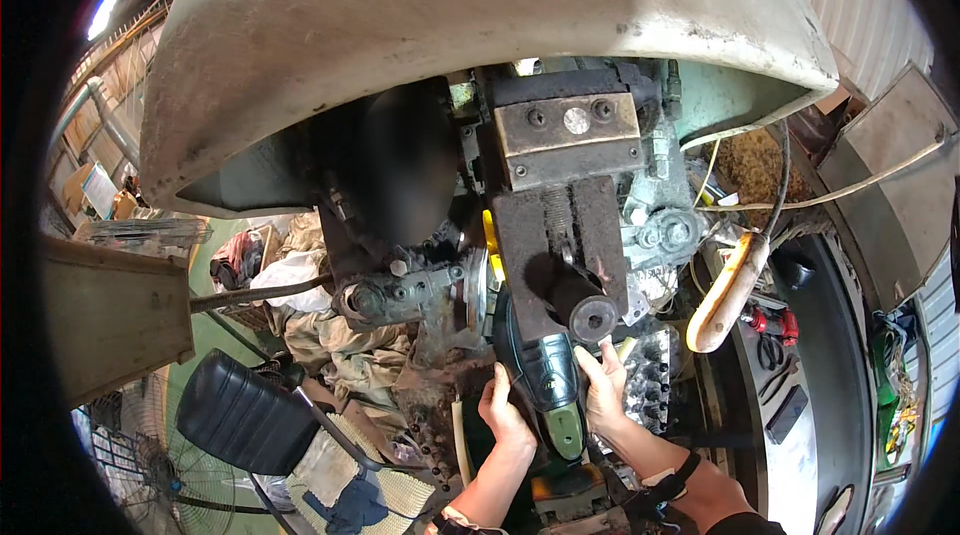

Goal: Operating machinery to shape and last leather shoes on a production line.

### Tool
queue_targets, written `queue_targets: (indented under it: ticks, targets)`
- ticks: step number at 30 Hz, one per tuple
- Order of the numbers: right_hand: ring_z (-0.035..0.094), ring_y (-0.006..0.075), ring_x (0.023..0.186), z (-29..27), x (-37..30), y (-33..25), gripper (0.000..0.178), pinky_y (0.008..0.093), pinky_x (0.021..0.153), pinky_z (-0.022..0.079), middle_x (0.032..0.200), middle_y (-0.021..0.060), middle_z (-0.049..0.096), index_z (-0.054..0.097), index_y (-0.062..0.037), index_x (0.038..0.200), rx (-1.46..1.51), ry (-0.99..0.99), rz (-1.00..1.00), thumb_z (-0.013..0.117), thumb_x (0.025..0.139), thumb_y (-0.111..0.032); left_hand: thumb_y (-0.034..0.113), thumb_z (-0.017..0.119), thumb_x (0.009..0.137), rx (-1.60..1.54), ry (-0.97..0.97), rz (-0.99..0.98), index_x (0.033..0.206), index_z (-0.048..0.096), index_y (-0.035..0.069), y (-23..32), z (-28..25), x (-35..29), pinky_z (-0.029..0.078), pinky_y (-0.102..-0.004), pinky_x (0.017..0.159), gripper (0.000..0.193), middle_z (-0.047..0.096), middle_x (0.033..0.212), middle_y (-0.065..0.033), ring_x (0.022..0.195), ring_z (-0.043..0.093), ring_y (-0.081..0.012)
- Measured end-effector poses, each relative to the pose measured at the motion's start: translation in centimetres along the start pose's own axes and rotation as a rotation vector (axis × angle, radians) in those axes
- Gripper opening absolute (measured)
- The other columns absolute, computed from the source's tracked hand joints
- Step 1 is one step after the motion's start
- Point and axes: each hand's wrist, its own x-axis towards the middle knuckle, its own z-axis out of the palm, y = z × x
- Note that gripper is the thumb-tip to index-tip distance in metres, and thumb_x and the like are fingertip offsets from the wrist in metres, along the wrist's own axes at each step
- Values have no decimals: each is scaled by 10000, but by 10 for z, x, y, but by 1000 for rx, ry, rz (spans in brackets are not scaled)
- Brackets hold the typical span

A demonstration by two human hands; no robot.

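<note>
A glossy black shoe [545, 370] stands with its near end toward me, and the green shoe last [565, 432] shows in its opening. My left hand [505, 413] is closed against the shoe's left side, its thumb pointing up. From the right, my right hand [603, 387] grips the other side, fingertips close to a round steel roller end [592, 317]. The shoe's far part runs in under the dark metal machine arm [560, 220] and is hidden there. A yellow piece [491, 235] shows just left of that arm.
A big pale machine hood [480, 5] curves overhead. A wooden-handled tool [728, 293] hangs on a cable at right. Pliers [780, 375] and a red tool [775, 325] lie on the right-hand bench. A black padded seat [245, 413] and a fan [165, 485] stand at left.
</note>
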Motion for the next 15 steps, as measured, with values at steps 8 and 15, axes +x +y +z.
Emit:
queue_targets:
  ticks: [8,15]
  targets:
    - [666,132,931,2,-6,-4,572,275,800,564,1156,92,666,449,39,1419,4,55,52,725,924,-32,305,667,998,-27,-26,-118,1031,655,-10,13,16,-17,552,-377,803,317,715,1041,-112,903,690,-227]
    - [652,122,931,-8,-4,0,586,264,794,548,1159,63,662,461,30,1432,-27,88,27,730,951,-171,306,659,1002,-10,-66,-188,1114,666,-12,21,18,-23,537,-373,866,337,712,1116,-108,988,678,-222]
